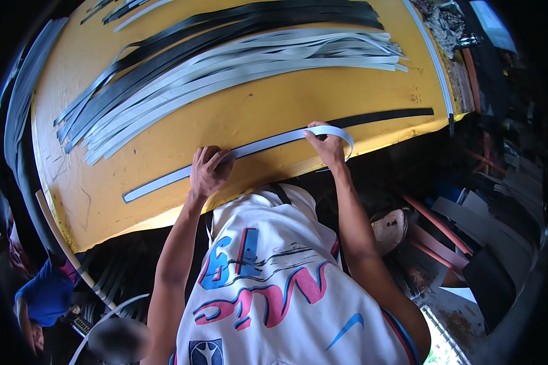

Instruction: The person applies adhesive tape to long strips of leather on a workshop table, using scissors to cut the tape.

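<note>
A long black strip lies along the near edge of the yellow table, with a narrower white strip laid on top of it over most of its length. My left hand rests on the two strips left of the middle, its fingers bent and pressed together at the white one. Farther right, my right hand pinches the white strip between thumb and fingers. From there the strip's loose end curls up and back over the hand, off the black one. Whether my left fingers hold anything else is hidden.
The yellow table carries a bundle of grey-white strips and black strips behind it. More dark strips hang over the left edge. A person in blue is at lower left. Sheets and offcuts lie at right.
</note>
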Motion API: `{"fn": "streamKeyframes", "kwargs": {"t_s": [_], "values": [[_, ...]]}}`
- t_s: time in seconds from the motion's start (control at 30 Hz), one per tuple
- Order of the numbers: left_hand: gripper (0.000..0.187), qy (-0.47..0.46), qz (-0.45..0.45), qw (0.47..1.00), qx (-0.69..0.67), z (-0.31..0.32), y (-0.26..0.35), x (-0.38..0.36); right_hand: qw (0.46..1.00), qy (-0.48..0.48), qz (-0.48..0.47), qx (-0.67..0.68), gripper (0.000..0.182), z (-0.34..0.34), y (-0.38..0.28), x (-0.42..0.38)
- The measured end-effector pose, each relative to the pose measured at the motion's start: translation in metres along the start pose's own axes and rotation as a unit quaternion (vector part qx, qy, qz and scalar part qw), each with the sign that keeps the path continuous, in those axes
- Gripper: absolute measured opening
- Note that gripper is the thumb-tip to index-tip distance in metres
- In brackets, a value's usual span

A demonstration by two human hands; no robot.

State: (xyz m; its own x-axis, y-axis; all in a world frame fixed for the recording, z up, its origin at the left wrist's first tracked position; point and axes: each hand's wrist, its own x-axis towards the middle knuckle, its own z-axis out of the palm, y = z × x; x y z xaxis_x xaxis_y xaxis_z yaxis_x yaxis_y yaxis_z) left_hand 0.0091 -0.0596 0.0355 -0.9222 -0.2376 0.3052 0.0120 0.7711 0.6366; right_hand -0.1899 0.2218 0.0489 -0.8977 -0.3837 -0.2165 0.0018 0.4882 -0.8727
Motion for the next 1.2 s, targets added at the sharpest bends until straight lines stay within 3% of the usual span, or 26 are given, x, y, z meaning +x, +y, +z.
{"fn": "streamKeyframes", "kwargs": {"t_s": [0.93, 1.2], "values": [[0.024, -0.022, -0.013, 0.999, 0.02, 0.0, -0.001, -0.003, 0.999, -0.004, -0.023, -0.046, 0.02, 0.0, -0.009, 0.002], [0.027, -0.011, 0.027, 0.989, 0.148, -0.002, 0.01, -0.011, 0.996, 0.014, -0.032, -0.085, 0.023, 0.004, -0.004, 0.003]]}}
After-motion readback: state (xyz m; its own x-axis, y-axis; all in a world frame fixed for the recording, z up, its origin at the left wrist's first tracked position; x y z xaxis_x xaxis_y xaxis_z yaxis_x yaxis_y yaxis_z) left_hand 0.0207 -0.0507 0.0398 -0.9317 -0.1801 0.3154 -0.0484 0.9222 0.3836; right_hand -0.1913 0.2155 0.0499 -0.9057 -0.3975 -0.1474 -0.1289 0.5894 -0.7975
